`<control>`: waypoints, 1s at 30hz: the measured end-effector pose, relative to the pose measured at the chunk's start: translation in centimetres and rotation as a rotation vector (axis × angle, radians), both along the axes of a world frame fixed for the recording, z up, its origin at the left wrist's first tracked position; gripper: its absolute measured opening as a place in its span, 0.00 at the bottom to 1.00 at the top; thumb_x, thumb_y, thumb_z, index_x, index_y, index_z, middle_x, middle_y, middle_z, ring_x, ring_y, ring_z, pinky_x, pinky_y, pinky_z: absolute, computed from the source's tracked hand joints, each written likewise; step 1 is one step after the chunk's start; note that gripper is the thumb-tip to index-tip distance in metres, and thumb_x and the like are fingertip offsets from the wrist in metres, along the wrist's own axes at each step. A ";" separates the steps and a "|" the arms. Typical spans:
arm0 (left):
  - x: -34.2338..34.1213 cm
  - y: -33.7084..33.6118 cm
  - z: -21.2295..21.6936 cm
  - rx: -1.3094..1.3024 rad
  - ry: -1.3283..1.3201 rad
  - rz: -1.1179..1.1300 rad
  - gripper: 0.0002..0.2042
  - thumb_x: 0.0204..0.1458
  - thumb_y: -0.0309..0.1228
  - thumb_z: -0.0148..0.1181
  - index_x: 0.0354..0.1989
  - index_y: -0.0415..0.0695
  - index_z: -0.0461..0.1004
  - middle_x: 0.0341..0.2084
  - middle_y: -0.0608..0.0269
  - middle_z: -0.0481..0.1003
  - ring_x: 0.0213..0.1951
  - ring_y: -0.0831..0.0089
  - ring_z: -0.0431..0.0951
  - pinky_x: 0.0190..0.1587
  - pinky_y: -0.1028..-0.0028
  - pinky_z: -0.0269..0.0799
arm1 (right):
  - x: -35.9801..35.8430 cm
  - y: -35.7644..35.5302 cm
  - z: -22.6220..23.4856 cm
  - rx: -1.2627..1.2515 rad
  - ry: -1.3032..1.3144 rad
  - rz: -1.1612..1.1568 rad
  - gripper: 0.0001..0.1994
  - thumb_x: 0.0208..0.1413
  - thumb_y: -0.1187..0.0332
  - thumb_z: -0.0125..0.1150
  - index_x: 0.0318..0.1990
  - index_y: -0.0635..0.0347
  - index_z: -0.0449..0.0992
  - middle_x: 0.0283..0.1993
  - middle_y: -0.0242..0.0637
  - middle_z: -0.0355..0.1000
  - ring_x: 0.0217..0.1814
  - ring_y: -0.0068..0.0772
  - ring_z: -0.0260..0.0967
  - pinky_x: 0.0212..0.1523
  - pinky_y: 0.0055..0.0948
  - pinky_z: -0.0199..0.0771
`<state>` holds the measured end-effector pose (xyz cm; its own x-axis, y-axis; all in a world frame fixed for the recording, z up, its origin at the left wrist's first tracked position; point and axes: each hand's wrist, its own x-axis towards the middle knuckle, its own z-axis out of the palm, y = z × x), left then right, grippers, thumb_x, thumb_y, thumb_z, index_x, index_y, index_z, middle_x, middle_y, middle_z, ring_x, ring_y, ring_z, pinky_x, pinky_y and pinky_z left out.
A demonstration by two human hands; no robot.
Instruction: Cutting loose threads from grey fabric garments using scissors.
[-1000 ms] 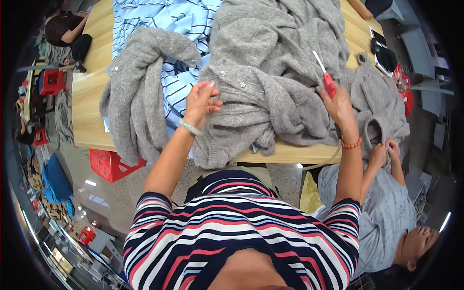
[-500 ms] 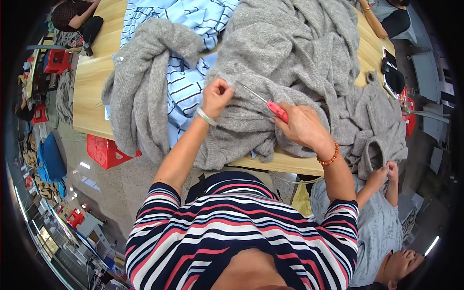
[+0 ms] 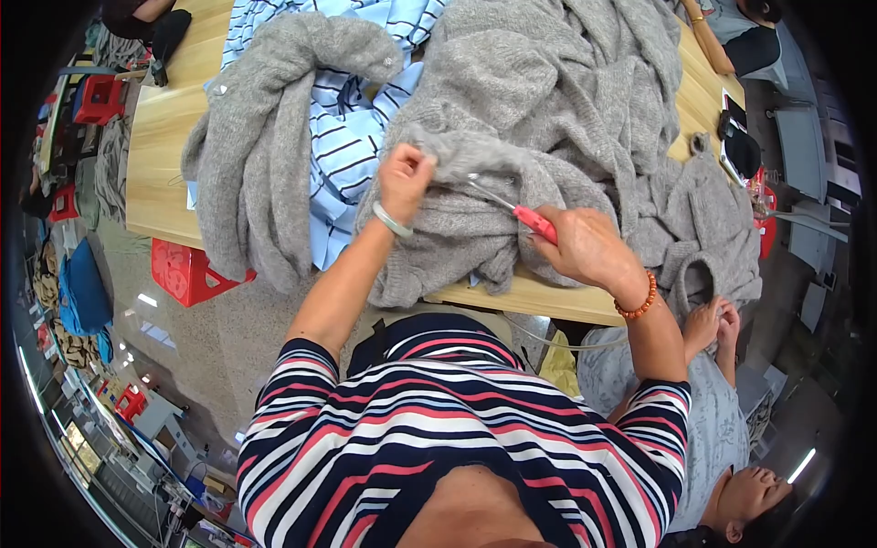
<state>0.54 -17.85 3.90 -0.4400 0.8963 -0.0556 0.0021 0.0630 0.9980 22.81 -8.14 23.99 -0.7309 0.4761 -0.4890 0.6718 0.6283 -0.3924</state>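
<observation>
A fuzzy grey knitted garment (image 3: 457,247) lies bunched in front of me. On its left part my left hand (image 3: 406,180) is closed, fingers pinched together at a fold of the knit. Over the middle of the garment my right hand (image 3: 589,247) grips a red-handled tool with a thin metal shaft (image 3: 537,222). Its shaft points up and left toward my left hand, and the tip lies close to the knit, a little apart from my left fingers. What kind of tip it has is too small to tell.
Light blue striped cloth (image 3: 343,137) and another grey knit piece (image 3: 251,137) lie to the left on the wooden table (image 3: 169,155). More grey knits (image 3: 699,210) fill the right, where a co-worker's hands (image 3: 714,321) hold one. A red stool (image 3: 187,274) stands by the table's left edge.
My right hand has drawn the tool slightly right and down, away from my left hand. The knit beside my left fingers has lifted and looks blurred by motion.
</observation>
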 end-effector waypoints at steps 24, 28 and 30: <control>2.2 3.0 4.2 -0.149 -0.853 -0.056 0.06 0.56 0.29 0.58 0.37 0.41 0.71 0.34 0.60 0.78 0.36 0.71 0.79 0.41 0.69 0.76 | 2.8 -4.4 -0.1 -0.035 0.050 -0.307 0.15 0.54 0.63 0.58 0.47 0.57 0.72 0.29 0.54 0.72 0.32 0.60 0.70 0.35 0.48 0.69; 1.8 4.2 5.0 -0.051 -1.004 0.004 0.10 0.57 0.32 0.58 0.44 0.40 0.71 0.40 0.59 0.76 0.42 0.70 0.77 0.47 0.69 0.74 | 3.1 -3.9 -1.2 -0.111 0.091 -0.345 0.15 0.54 0.62 0.58 0.47 0.57 0.72 0.30 0.55 0.72 0.35 0.60 0.70 0.36 0.48 0.68; 2.0 4.9 5.6 -0.026 -1.085 0.009 0.12 0.57 0.33 0.57 0.45 0.40 0.71 0.42 0.59 0.76 0.44 0.70 0.77 0.48 0.70 0.73 | 3.8 -3.8 -2.8 -0.148 0.111 -0.380 0.16 0.55 0.62 0.57 0.48 0.58 0.71 0.30 0.55 0.72 0.35 0.60 0.70 0.36 0.48 0.68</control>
<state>2.56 -12.98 9.50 -0.1513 0.8861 -0.4381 -0.8811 0.0800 0.4661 26.60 -11.91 21.17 -0.5693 0.6521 -0.5007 0.7932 0.2755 -0.5431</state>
